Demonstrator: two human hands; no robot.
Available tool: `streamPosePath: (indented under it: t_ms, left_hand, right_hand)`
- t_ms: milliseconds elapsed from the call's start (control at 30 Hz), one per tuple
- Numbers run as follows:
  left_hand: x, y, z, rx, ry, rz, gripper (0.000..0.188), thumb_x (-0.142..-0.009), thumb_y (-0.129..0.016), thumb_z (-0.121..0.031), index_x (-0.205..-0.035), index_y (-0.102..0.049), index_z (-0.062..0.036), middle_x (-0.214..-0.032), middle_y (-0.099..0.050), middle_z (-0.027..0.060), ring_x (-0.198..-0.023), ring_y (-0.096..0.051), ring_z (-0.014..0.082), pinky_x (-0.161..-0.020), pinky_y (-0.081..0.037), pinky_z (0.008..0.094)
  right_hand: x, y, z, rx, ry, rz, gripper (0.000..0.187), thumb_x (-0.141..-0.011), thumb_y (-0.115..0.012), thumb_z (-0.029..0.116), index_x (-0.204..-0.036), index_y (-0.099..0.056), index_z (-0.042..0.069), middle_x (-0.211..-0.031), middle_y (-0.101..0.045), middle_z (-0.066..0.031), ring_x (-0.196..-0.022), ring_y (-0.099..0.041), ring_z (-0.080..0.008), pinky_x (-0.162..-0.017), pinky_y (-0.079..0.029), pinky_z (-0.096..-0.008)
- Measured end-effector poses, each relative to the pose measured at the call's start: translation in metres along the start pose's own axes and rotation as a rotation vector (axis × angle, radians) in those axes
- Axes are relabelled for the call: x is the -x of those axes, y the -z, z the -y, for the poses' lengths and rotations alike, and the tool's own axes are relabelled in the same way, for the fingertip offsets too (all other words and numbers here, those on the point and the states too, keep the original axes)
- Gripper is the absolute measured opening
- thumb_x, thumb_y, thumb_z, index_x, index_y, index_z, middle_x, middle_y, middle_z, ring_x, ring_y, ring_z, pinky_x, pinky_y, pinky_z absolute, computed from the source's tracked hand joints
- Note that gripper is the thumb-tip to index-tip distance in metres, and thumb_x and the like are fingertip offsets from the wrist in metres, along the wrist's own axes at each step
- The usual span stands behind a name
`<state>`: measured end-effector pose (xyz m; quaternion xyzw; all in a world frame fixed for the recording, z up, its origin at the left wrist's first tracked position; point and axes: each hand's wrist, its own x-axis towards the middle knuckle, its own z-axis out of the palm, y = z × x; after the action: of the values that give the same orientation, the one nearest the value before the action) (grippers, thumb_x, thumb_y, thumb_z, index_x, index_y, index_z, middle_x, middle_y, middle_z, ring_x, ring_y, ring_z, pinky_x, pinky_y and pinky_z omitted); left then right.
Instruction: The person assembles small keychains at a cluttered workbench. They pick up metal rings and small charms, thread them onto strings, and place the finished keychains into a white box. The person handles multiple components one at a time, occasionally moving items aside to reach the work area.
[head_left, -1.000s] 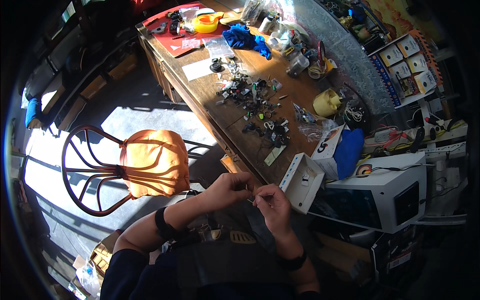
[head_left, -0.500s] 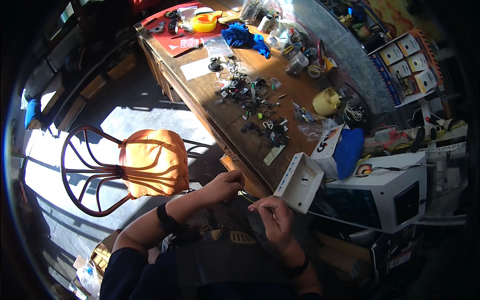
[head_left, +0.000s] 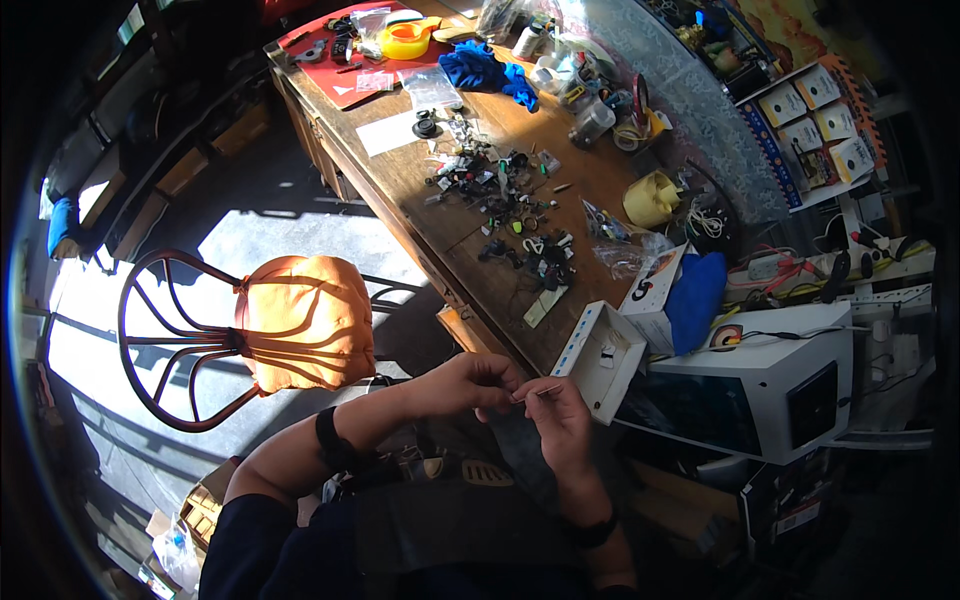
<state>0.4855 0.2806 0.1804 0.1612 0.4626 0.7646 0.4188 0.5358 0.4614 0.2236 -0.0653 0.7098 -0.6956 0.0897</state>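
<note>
My left hand (head_left: 472,382) reaches in from the lower left with its fingers bent, its fingertips meeting those of my right hand (head_left: 562,428) near the table's front edge. Between the right thumb and fingers is a small, thin, pale reddish piece (head_left: 538,391), too small to name. What the left fingers pinch, if anything, is hidden. Just beyond the right hand lies a shallow white open box (head_left: 622,372) with a small dark part inside. A heap of small black, white and green parts (head_left: 500,185) covers the middle of the wooden table (head_left: 420,210).
An orange-cushioned chair (head_left: 310,320) stands to the left. On the table are a blue cloth (head_left: 485,72), a yellow tape roll (head_left: 404,40), a red mat (head_left: 335,70) and a cream cup-like container (head_left: 650,200). A white cabinet-like unit (head_left: 790,350) is at the right.
My left hand has moved right and slightly down, and my right hand slightly up, so their fingertips now meet at the thin piece. Before, they were apart.
</note>
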Motion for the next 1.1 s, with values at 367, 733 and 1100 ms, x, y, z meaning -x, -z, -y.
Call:
streamPosePath:
  t_ms: [367, 733, 1100]
  left_hand:
    - [-0.01, 0.059, 0.046, -0.1, 0.096, -0.731, 0.015, -0.092, -0.045, -0.017, -0.091, -0.047, -0.003, -0.07, -0.059, 0.0084, -0.057, -0.059, 0.0159, -0.047, -0.046, 0.0244]
    - [0.022, 0.074, 0.05, -0.475, -0.128, -0.884, 0.039, -0.083, -0.062, -0.037, -0.064, -0.057, -0.0042, -0.055, -0.051, 0.0002, -0.054, -0.051, 0.0128, -0.053, -0.042, 0.0291]
    - [0.054, 0.079, 0.032, -0.981, 0.523, -0.498, 0.057, -0.075, -0.058, -0.061, -0.069, -0.065, -0.0043, -0.063, -0.06, 0.0125, -0.069, -0.062, 0.0256, -0.065, -0.047, 0.0361]
  right_hand:
    - [0.019, 0.007, 0.022, -0.406, -0.347, 0.358, 0.002, -0.092, -0.044, 0.004, -0.093, -0.044, 0.003, -0.074, -0.054, -0.011, -0.061, -0.054, -0.0144, -0.067, -0.046, -0.0272]
    - [0.028, 0.06, -0.003, -0.394, -0.048, -0.553, 0.005, -0.094, -0.045, 0.016, -0.093, -0.045, 0.011, -0.063, -0.044, 0.0, -0.052, -0.041, -0.0064, -0.047, -0.037, -0.0229]
    - [0.044, 0.097, -0.015, -0.103, -0.029, -0.587, 0.005, -0.091, -0.049, 0.012, -0.091, -0.044, 0.009, -0.063, -0.044, -0.0004, -0.047, -0.035, -0.0042, -0.04, -0.025, -0.0162]
